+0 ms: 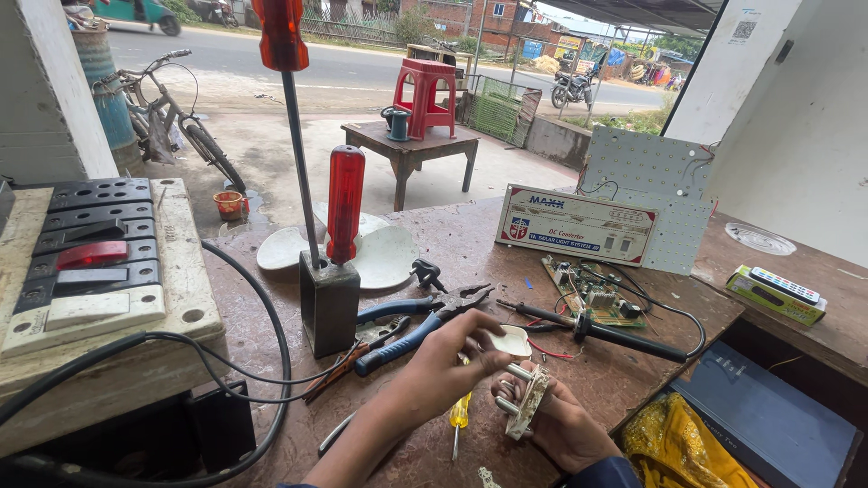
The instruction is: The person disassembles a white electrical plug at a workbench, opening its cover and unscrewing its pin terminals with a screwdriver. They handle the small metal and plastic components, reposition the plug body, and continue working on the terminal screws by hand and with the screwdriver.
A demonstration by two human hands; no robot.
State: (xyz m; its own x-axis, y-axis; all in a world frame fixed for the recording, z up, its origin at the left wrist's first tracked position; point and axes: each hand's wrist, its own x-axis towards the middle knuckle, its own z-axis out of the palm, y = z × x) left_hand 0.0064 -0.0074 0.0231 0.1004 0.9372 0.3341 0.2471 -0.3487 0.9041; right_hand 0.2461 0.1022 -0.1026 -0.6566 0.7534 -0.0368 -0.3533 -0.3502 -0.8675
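Workbench (506, 262) carries a long white box with red and blue label (575, 224) lying lengthwise behind the circuit board (592, 291). Right hand (561, 425) grips a white plug base (527, 398), pins pointing left; left hand (448, 361) pinches its white cover (514, 341) just above

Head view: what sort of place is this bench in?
Probably a small roadside electrical repair stall, open to the street. The workbench holds a soldering iron, a bare circuit board and pliers, and a road with a parked motorcycle lies just beyond.
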